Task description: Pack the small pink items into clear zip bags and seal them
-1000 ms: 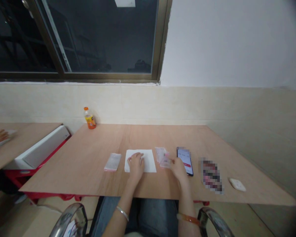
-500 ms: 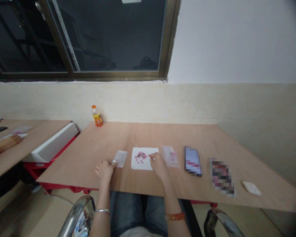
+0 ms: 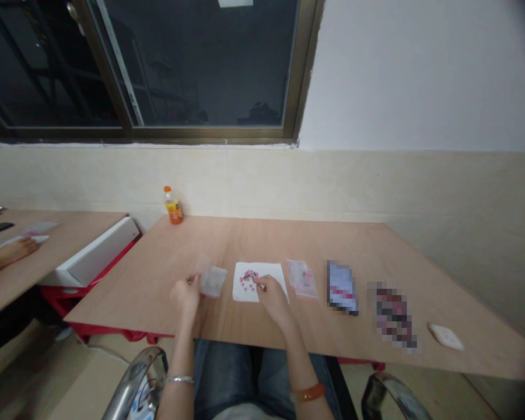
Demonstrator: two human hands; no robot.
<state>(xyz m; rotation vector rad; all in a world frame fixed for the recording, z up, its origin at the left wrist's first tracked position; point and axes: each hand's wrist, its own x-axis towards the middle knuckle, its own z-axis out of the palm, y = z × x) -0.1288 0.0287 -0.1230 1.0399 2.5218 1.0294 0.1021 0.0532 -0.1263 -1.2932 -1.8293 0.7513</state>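
Observation:
My left hand (image 3: pixel 185 298) is closed at the fingertips on a thin clear plastic bag (image 3: pixel 205 266), which stands up blurred above the table. Just right of it lie whitish, see-through plastic bags (image 3: pixel 214 283). Over the white sheet (image 3: pixel 240 296), my right hand (image 3: pixel 273 298) has its thumb and fingers pinched together at the edge of a small heap of pink pieces (image 3: pixel 248 279). Whatever is in that pinch is too small to make out. Right of the sheet lies another clear bag (image 3: pixel 303 280) with some pink pieces inside.
A phone (image 3: pixel 342 289) and a pixelated item (image 3: pixel 394 315) lie to the right, then a pale flat object (image 3: pixel 446 336). An orange drink bottle (image 3: pixel 174 209) stands at the back left. Another person's hand (image 3: pixel 24 248) rests on the neighbouring table (image 3: pixel 91 224).
My left hand has drawn back slightly and lifted a clear bag off the others. My right hand has moved left across the sheet to the pink pieces.

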